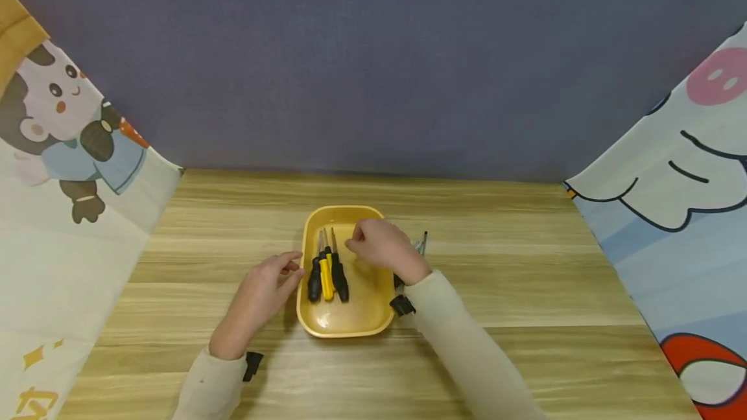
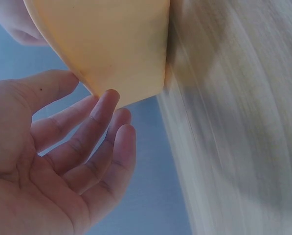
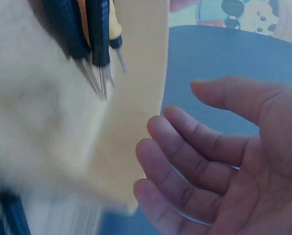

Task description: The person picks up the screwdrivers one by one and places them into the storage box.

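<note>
A yellow tray [image 1: 350, 329] holds several screwdrivers [image 1: 325, 277] with black and yellow handles, lying side by side at its left with their shafts toward the far end. My left hand [image 1: 265, 293] is at the tray's left side, its thumb and fingertips [image 2: 109, 95] right at the rim and outer wall, loosely bent. Over the tray's right half hovers my right hand [image 1: 382, 245], empty, to the right of the screwdrivers. In the right wrist view its fingers [image 3: 165, 134] are relaxed and slightly spread, and the thumb stands apart from them.
More tools with metal shafts [image 1: 424, 245] lie on the wooden table [image 1: 508, 258] just right of the tray, partly hidden by my right wrist. A grey-blue panel [image 1: 373, 70] rises behind the table, and cartoon-printed sheets [image 1: 117, 225] flank both sides.
</note>
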A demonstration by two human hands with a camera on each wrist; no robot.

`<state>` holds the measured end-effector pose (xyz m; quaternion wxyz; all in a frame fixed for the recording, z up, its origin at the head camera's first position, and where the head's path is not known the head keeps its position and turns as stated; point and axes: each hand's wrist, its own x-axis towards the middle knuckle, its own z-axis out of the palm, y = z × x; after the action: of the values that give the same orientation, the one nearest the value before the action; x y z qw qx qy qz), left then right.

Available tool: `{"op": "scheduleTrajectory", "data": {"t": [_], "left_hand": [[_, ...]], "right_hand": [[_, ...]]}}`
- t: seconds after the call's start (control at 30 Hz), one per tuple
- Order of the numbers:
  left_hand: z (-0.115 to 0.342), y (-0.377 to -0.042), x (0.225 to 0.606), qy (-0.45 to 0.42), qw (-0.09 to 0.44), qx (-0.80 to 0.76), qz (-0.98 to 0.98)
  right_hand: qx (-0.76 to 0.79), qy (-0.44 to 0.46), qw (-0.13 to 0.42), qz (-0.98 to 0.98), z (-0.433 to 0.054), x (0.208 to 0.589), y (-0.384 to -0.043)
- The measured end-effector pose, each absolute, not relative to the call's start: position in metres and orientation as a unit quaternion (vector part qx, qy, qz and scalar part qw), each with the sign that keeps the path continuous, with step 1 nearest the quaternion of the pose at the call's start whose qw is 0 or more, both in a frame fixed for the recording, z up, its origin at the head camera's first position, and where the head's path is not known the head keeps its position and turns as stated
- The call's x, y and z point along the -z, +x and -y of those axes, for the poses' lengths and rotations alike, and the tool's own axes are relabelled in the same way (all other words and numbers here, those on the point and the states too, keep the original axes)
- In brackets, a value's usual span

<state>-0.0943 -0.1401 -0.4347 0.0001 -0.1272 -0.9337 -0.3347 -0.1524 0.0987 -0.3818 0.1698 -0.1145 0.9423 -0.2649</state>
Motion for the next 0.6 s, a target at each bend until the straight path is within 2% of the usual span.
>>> {"op": "scheduleTrajectory", "data": {"t": [0.43,0.6], "left_hand": [[0.139,-0.096,0.436,-0.125,0.001,0.333,0.935],[0.139,-0.095,0.437,-0.124,0.002,0.334,0.934]], "right_hand": [[0.261,-0.097,0.088,-0.956,-0.173,0.396,-0.128],[0.235,-0.078,0.075,-0.966,-0.194,0.409,-0.120]]}}
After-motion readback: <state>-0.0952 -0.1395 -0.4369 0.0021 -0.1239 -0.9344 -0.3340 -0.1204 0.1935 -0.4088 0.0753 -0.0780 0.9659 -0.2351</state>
